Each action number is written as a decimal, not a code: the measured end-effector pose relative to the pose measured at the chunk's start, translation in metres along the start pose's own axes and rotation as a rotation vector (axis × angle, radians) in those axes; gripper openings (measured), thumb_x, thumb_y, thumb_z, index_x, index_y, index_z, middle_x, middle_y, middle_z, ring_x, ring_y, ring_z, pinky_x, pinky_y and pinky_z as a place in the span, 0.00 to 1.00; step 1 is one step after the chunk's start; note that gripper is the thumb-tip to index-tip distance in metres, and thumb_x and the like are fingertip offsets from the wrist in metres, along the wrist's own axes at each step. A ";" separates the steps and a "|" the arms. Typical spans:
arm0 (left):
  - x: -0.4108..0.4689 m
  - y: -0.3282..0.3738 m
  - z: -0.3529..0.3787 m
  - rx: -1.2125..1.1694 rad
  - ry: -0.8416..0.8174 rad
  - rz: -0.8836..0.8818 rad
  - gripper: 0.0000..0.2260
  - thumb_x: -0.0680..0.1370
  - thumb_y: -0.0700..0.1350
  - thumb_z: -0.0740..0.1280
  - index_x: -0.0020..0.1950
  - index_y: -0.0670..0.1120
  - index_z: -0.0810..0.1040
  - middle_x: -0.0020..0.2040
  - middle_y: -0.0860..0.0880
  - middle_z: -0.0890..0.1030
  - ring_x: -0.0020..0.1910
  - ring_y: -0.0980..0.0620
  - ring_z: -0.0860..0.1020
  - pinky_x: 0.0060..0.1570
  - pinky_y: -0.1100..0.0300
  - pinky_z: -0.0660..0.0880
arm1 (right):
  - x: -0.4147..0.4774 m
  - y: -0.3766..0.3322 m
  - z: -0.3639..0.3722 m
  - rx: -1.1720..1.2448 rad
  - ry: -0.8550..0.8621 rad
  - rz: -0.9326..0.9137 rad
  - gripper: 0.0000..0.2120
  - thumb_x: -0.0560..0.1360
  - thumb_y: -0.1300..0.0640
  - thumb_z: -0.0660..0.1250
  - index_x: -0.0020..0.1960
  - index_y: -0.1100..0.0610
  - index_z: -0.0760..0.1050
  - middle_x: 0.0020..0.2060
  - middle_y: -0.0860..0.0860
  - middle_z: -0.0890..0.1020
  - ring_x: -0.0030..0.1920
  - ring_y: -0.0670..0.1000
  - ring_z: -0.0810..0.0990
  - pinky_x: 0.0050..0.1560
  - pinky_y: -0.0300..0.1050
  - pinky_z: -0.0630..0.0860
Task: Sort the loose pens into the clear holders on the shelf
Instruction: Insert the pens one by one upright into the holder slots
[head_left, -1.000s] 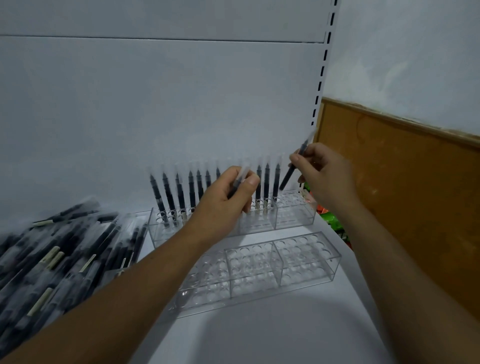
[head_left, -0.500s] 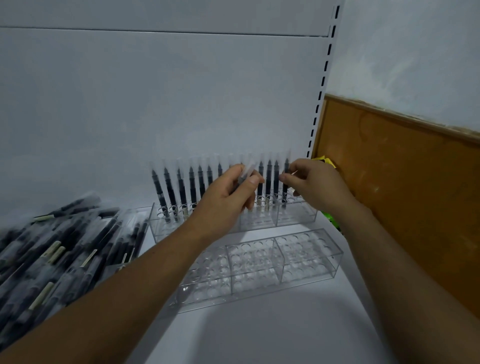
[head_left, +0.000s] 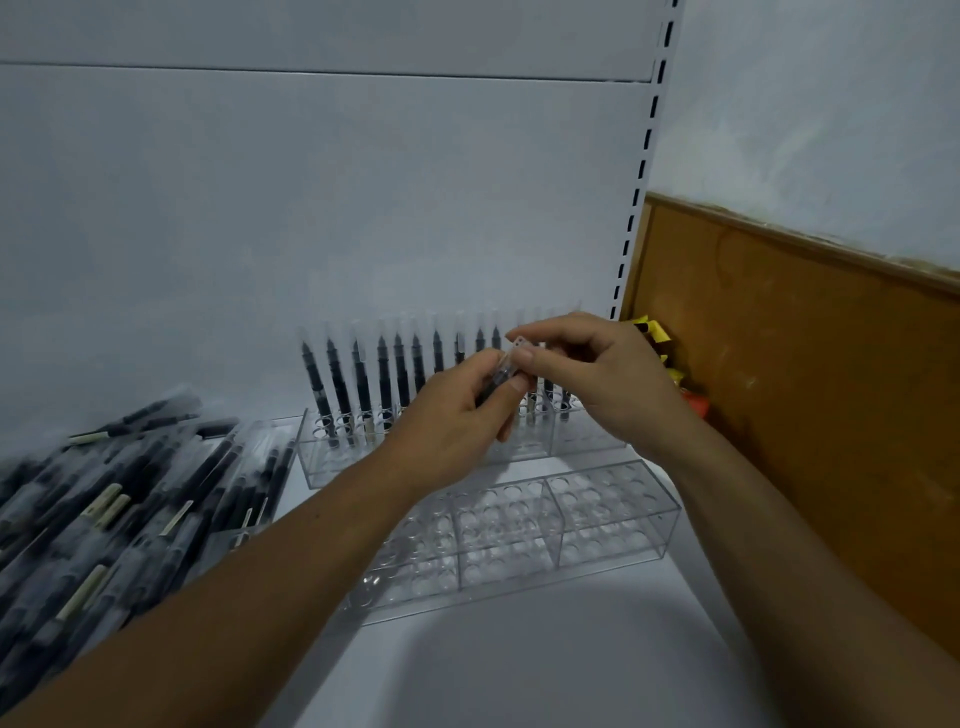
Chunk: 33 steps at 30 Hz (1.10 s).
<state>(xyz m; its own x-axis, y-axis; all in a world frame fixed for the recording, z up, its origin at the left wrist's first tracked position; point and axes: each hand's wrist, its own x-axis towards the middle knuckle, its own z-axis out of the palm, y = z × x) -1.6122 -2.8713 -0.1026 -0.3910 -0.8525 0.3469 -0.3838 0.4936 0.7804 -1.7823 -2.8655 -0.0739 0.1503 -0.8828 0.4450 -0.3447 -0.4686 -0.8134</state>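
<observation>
Back holder (head_left: 332, 462) had one row of pens standing; front holder (head_left: 613, 525) held none. Many loose pens (head_left: 119, 499) left on shelf. Left hand (head_left: 457, 410) and right hand (head_left: 597, 379) both pinched a pen (head_left: 501, 371) above back holder.

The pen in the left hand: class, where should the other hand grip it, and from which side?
Pinch the pen by its clear upper end, which sticks out above the left hand's curled fingers. Come from the right, where the right hand is; the barrel is mostly covered.
</observation>
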 end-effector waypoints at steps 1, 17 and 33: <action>0.000 0.000 0.000 0.005 0.004 0.007 0.10 0.81 0.54 0.59 0.49 0.51 0.75 0.31 0.56 0.77 0.29 0.55 0.72 0.33 0.53 0.71 | 0.000 0.000 0.001 0.023 0.023 0.007 0.09 0.73 0.55 0.73 0.53 0.52 0.84 0.46 0.61 0.78 0.38 0.54 0.74 0.40 0.44 0.74; 0.001 -0.001 0.001 0.080 0.055 0.029 0.08 0.81 0.55 0.59 0.49 0.57 0.76 0.34 0.58 0.80 0.28 0.58 0.74 0.31 0.60 0.73 | 0.005 0.010 -0.010 0.432 -0.017 0.128 0.06 0.78 0.57 0.66 0.52 0.57 0.79 0.47 0.52 0.86 0.39 0.45 0.82 0.35 0.36 0.77; 0.004 -0.012 0.002 0.487 -0.181 0.036 0.18 0.82 0.49 0.59 0.72 0.54 0.70 0.72 0.58 0.68 0.70 0.59 0.59 0.64 0.64 0.51 | 0.016 0.060 -0.031 -0.430 0.182 0.116 0.10 0.78 0.50 0.67 0.47 0.58 0.79 0.36 0.49 0.80 0.37 0.47 0.77 0.37 0.45 0.73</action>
<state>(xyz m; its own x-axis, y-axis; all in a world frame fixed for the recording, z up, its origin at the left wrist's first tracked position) -1.6113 -2.8802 -0.1114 -0.5331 -0.8112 0.2402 -0.6953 0.5819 0.4219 -1.8291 -2.9074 -0.1042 -0.0629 -0.8908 0.4501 -0.7073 -0.2784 -0.6498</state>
